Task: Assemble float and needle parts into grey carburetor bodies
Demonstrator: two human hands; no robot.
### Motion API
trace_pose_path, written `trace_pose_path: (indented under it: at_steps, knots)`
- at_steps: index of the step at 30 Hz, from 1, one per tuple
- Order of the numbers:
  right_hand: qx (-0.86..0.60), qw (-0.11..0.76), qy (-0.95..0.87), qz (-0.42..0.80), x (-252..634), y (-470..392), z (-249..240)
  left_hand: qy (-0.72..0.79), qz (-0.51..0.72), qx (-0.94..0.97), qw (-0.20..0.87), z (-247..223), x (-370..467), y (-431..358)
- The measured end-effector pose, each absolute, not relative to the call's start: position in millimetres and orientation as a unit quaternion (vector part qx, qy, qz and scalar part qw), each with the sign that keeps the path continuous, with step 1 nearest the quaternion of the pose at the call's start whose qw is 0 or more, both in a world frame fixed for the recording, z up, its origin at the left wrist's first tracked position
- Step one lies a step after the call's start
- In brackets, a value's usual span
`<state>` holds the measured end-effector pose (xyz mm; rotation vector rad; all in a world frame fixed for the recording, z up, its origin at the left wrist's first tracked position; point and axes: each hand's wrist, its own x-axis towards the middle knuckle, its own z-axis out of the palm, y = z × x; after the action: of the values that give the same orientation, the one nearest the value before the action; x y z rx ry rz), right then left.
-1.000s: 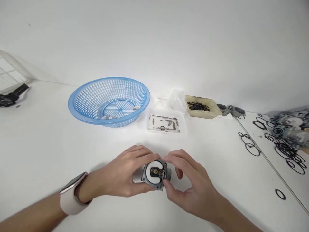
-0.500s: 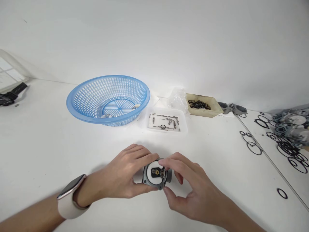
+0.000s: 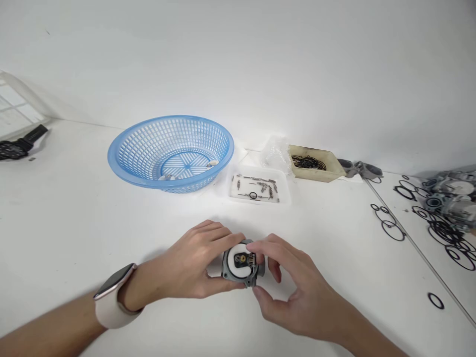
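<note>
A small grey metal carburetor (image 3: 242, 264) is held just above the white table, its open side facing up. Inside it lies a white C-shaped float around a brass jet. My left hand (image 3: 203, 260) grips the body from the left, fingers at the far edge and thumb along the near edge. My right hand (image 3: 292, 282) is closed about the right side: the index fingertip rests on the upper right rim by the float and the thumb touches the lower right corner. My right fingers partly hide that side.
Behind stand a blue basket (image 3: 126, 171), a white tray (image 3: 233, 194) of small metal parts and a cream bin (image 3: 327, 172) of black rings. Rubber rings (image 3: 393, 231) and more carburetors (image 3: 455, 203) lie at the right. A black wristwatch (image 3: 17, 148) sits far left.
The carburetor has tipped slightly in my hands, its near edge moving up a little. Both hands keep nearly the same grip. The whole view has shifted slightly.
</note>
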<state>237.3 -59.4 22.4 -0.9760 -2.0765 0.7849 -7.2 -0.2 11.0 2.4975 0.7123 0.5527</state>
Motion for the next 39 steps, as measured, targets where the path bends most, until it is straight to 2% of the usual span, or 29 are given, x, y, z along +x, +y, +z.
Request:
trace_pose_path:
  at_steps: [7,14,20,25,30,39]
  knots:
    - [-0.409,0.378,-0.798,0.229,233.9,-58.5,20.7,0.249,0.2,0.92,0.226,11.8,-6.4,-3.0]
    - [-0.363,0.366,-0.815,0.266,235.0,-60.7,23.5,0.244,0.186,0.92,0.246,15.2,-5.0,-2.5]
    - [-0.395,0.362,-0.82,0.201,233.8,-62.7,22.8,0.238,0.186,0.92,0.251,15.9,-5.2,-1.2]
    - [-0.38,0.328,-0.837,0.219,234.5,-64.3,25.2,0.242,0.179,0.92,0.249,16.9,-5.8,-0.4]
    - [-0.389,0.344,-0.832,0.194,234.5,-63.6,23.3,0.233,0.171,0.921,0.263,18.0,-6.1,-1.9]
    - [-0.39,0.321,-0.83,0.236,233.5,-64.7,23.7,0.254,0.19,0.915,0.25,16.6,-4.1,-2.1]
